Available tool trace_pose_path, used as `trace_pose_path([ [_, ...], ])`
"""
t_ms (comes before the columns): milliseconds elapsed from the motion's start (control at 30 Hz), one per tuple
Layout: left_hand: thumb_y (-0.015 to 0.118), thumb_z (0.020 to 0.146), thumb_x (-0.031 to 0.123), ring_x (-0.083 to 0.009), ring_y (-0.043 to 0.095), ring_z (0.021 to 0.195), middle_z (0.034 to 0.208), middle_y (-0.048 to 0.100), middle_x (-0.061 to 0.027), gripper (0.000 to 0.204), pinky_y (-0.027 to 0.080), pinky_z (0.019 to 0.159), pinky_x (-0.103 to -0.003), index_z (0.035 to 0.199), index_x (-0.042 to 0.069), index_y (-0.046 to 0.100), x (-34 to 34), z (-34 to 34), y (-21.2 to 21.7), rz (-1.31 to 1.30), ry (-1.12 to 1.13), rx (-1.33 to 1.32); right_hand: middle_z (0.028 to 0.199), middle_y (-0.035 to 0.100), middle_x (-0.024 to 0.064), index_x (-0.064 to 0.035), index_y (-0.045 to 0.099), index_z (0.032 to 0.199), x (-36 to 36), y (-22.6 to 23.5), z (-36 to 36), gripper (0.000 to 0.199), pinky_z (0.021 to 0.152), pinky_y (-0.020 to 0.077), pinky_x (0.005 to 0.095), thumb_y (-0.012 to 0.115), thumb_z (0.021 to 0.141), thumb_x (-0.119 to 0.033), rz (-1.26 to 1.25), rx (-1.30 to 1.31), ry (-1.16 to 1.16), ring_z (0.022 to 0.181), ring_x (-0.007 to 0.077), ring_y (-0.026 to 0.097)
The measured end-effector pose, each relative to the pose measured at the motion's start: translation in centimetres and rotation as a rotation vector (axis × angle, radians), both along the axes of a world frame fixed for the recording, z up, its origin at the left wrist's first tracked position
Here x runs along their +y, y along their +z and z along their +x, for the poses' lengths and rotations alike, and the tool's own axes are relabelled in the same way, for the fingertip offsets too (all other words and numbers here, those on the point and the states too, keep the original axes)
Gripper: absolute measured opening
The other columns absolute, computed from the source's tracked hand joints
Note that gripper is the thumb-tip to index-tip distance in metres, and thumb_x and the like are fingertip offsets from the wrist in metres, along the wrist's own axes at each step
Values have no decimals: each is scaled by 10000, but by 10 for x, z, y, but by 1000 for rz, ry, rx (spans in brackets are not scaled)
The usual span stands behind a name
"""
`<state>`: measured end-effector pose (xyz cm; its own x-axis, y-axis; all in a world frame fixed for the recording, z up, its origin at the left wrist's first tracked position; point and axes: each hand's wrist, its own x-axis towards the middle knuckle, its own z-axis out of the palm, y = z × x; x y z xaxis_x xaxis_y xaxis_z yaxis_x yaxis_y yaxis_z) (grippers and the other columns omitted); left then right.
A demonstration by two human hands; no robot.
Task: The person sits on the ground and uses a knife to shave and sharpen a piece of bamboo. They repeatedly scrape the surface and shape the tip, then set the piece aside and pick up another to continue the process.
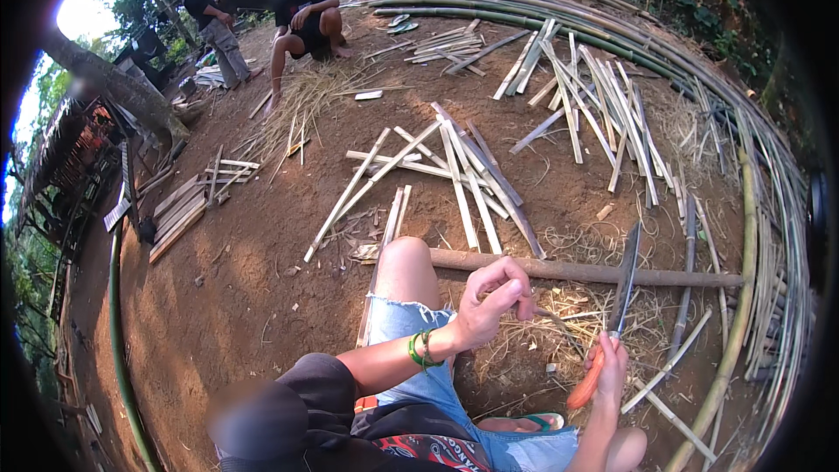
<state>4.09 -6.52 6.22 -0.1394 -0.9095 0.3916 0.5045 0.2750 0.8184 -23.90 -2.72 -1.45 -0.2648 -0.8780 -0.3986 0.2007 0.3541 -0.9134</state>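
My right hand [609, 365] is closed round the orange handle of a machete [627, 284], whose dark blade points up and away from me. In front of my bent knee, my left hand [494, 299] is raised with its fingers curled in and the thumb near them. Anything small inside those fingers is hidden. Green bangles circle the left wrist. Just beyond both hands a brown pole [568, 271] lies across the ground, and the blade passes in front of it. Pale fibres and shavings [647, 323] are scattered under and around the machete.
Split bamboo strips [459, 179] lie crossed ahead, with more strips [603, 109] at the far right. Long bamboo poles [489, 13] border the back and right. A squatting person [306, 17] and a standing person [214, 26] are far left. Stacked slats [179, 214] lie left.
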Motion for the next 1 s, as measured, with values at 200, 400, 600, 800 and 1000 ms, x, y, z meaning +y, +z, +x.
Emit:
trace_pose_path([
  [200, 456, 1021, 484, -114, 440, 552, 657, 536, -67, 524, 393, 556, -276, 790, 21, 534, -9, -18, 7, -156, -11, -136, 603, 514, 19, -94, 506, 846, 16, -46, -5, 274, 415, 382, 252, 630, 955, -313, 65, -27, -37, 462, 122, 497],
  [400, 351, 971, 645, -138, 402, 668, 715, 453, -49, 631, 368, 712, -289, 808, 51, 488, -5, -34, 8, -98, 129, -14, 609, 512, 22, -93, 526, 877, 19, -51, -12, 257, 416, 387, 267, 633, 951, -315, 62, -130, -82, 464, 133, 502],
  [600, 369, 969, 458, -159, 385, 732, 751, 403, -32, 385, 344, 868, -356, 852, 93, 407, -19, -45, 21, -12, 94, 252, 632, 517, 32, -98, 518, 905, 23, -56, -16, 295, 431, 411, 272, 638, 936, -366, 45, -160, -70, 489, 135, 502],
  [800, 506, 949, 252, -161, 434, 760, 772, 443, -35, 168, 376, 914, -391, 947, 107, 420, -17, -53, 26, -26, 45, 238, 644, 549, 23, -100, 506, 883, 20, -36, -4, 279, 459, 437, 266, 686, 920, -309, 32, -251, -55, 505, 124, 529],
  [1000, 557, 931, 236, -163, 434, 751, 787, 460, -55, 217, 357, 924, -402, 976, 93, 399, 4, -77, 26, -95, -98, 175, 627, 579, 30, -84, 547, 872, 13, -20, 15, 339, 454, 436, 244, 678, 929, -392, 59, -186, 29, 491, 109, 550],
])
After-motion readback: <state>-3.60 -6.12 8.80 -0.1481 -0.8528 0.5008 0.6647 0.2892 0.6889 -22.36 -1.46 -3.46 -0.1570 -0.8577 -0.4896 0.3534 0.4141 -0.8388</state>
